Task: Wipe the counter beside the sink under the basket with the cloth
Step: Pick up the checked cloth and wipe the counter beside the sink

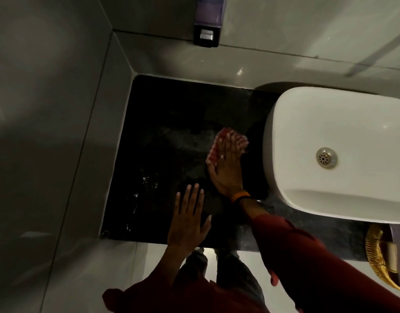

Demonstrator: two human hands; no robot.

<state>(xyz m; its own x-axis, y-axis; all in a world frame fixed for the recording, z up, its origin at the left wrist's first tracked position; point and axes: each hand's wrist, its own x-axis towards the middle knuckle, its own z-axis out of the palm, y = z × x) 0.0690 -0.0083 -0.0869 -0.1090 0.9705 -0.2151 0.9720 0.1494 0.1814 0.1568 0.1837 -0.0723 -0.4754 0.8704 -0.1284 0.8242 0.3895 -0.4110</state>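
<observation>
A black stone counter (167, 123) fills the corner left of a white sink (330, 123). My right hand (226, 170) lies flat on a pink-red cloth (236, 137), pressing it onto the counter close to the sink's left wall. The cloth shows past my fingertips and along the hand's left side. My left hand (189, 220) rests palm down, fingers spread, on the counter's front edge and holds nothing. A yellow woven basket (375, 249) stands at the right, below the sink's front rim, partly cut off by the frame.
Grey tiled walls close the counter at the left and back. A dark soap dispenser (207, 30) hangs on the back wall above the counter. Wet streaks (145, 179) glint on the counter's left part. The floor and my legs show below the counter edge.
</observation>
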